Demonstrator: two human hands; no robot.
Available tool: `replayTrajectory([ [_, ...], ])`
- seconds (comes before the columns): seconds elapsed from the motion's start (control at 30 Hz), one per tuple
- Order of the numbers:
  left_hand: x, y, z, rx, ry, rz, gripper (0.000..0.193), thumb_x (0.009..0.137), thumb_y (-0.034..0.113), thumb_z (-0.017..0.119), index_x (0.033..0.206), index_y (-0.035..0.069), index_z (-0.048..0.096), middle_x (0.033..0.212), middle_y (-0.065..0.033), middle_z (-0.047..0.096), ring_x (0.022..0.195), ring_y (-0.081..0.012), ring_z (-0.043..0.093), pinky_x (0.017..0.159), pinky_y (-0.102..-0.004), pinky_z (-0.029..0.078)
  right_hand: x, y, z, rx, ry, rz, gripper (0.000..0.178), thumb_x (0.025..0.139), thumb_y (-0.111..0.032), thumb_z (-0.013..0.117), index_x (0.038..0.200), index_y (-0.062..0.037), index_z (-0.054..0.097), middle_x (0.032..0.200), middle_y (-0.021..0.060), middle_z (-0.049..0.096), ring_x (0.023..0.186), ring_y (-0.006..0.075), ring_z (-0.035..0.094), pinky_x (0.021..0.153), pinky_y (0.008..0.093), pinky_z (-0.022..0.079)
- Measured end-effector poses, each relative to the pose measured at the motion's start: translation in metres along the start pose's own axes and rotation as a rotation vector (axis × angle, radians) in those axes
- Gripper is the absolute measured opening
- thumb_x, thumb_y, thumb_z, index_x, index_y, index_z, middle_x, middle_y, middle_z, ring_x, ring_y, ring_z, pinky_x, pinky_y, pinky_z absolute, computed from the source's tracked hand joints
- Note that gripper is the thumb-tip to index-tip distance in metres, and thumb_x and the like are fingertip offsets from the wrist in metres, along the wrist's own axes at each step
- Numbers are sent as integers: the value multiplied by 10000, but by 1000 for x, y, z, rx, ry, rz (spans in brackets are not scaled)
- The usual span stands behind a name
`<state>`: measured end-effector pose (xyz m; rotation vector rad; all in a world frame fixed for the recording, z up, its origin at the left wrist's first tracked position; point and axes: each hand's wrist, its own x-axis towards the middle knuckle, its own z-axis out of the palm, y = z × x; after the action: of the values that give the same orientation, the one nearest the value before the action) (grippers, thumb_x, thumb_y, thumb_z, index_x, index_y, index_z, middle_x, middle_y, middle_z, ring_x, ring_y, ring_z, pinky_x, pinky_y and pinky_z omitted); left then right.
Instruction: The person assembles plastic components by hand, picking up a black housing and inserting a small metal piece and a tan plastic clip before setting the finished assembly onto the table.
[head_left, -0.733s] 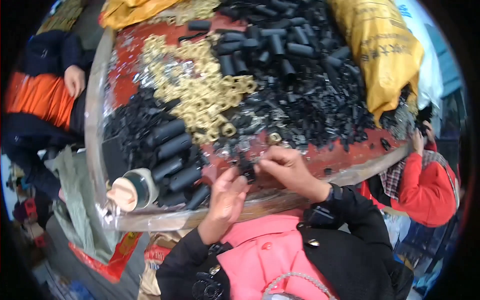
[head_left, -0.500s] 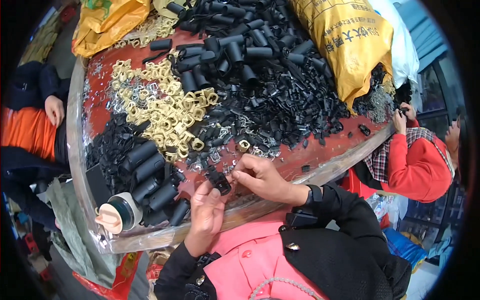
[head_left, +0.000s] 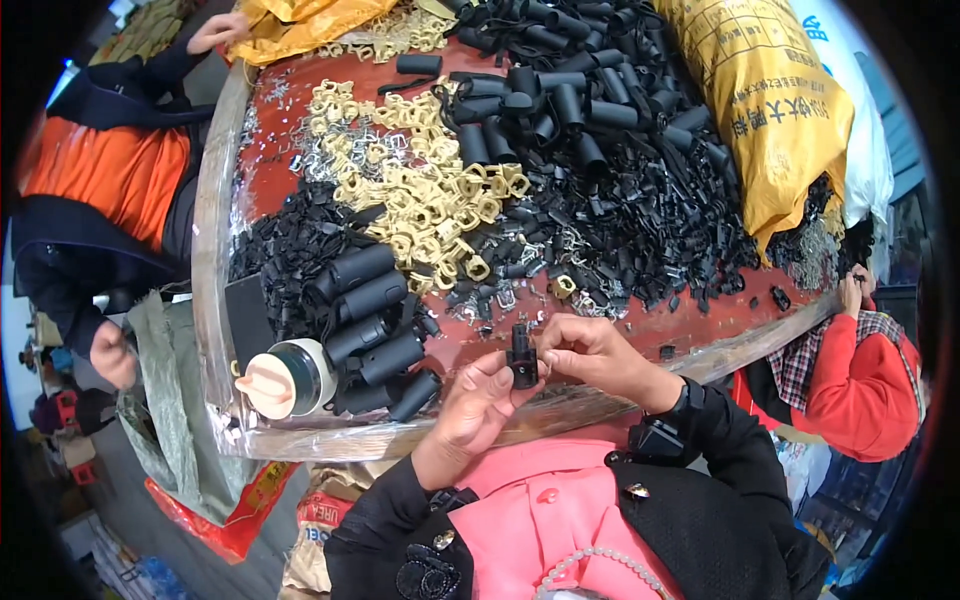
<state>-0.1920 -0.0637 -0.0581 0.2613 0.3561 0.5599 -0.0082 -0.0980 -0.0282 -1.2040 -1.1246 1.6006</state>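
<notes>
My left hand [head_left: 474, 405] holds a small black plastic part [head_left: 521, 362] between thumb and fingers, just over the table's near edge. The part stands nearly upright, with a narrow top and a wider, box-like lower end. Close against its right side, my right hand [head_left: 606, 357] is closed, thumb and forefinger pinched together. Whatever lies in that pinch is too small to make out. Beyond my hands are loose metal wire clips [head_left: 505, 294] and a heap of cream plastic rings [head_left: 430, 230].
Black cylinders [head_left: 375, 310] and a lidded jar [head_left: 290, 380] stand at the table's left corner. Small black parts [head_left: 640, 210] are heaped farther back. A yellow sack [head_left: 790, 120] lies at the right. Co-workers in orange [head_left: 110, 180] and red [head_left: 865, 390] are at either side.
The view has shifted, so the table sits farther right. The black part has turned more upright in my left hand. At left, the co-worker's hand now reaches to a yellow sack.
</notes>
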Motion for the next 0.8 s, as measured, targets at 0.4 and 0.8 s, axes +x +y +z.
replayTrajectory([
  [0.4,-4,4,3,30,117,-67,281,833,116,547,1081,-9,504,992,-90,586,870,-197,591,756,-262,495,0,1,9,-50,172,-144,124,831,-102,550,754,-12,511,709,-9,476,588,35,433,488,199,362],
  [0.8,-8,1,-1,43,122,-94,275,840,108,533,1083,-18,506,987,-95,590,840,-179,597,716,-233,501,2,-2,17,-570,263,-535,93,732,-41,620,740,-15,531,674,53,487,534,142,483,472,250,381],
])
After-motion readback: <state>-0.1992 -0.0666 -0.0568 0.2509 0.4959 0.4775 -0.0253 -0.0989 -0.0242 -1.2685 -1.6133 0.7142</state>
